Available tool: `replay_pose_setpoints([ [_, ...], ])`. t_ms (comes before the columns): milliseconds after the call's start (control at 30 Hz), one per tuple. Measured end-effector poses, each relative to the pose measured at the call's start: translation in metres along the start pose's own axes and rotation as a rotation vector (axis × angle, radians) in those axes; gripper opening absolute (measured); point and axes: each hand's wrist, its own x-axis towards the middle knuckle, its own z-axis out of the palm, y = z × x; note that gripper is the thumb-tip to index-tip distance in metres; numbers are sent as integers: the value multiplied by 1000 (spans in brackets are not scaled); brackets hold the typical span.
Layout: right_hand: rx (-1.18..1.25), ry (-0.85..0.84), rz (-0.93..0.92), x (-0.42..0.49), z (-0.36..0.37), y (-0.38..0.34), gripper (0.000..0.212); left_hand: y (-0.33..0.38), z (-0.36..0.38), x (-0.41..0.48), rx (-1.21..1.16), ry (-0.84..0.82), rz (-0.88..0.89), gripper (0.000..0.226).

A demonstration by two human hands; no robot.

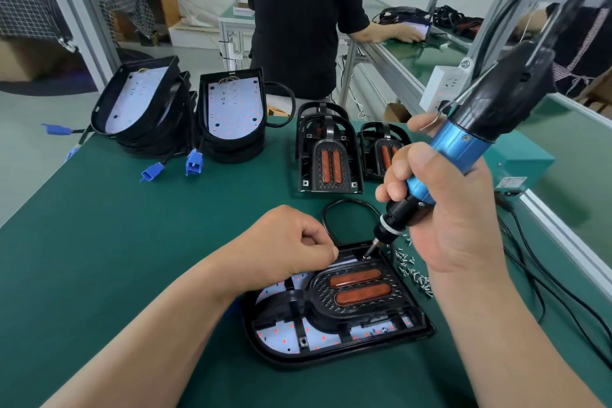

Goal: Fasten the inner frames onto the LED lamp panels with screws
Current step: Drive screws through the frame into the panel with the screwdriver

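Driving a far-corner screw seemed the step: the right hand (443, 209) gripped the electric screwdriver (463, 149), its bit on the inner frame (361, 288) inside the LED lamp panel (331, 361). The left hand (291, 242) sat curled at the panel's far edge; whether it held anything was unclear. The next move likely needed one of the loose screws (414, 272) right of the panel.

One lamp panel (337, 349) lies close by on the bench (132, 242), with one inner frame (361, 308) on it. Two stacks of panels stand at the back, a left stack (132, 103) and a right stack (231, 113) (how many are in each I cannot tell). There are two more piles of frames, one (328, 156) beside the other (381, 152). Each frame has two orange bars (356, 277). I count four blue plugs (193, 162), two black rubber rings (344, 200), one screwdriver (463, 142), one white power strip (440, 86) and one heap of screws (414, 272), too many to count.
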Motion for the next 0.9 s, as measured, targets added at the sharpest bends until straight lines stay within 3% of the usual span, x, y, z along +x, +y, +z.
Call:
replay_pose_setpoints([
  [567, 75, -84, 132, 9, 3, 1, 20, -2, 1, 2, 16, 17, -1, 16],
  [767, 6, -170, 59, 5, 2, 0, 29, -3, 1, 3, 24, 17, 18, 18],
  [900, 125, -97, 10, 5, -5, -2, 36, -5, -3, 3, 14, -32, 31, 14],
])
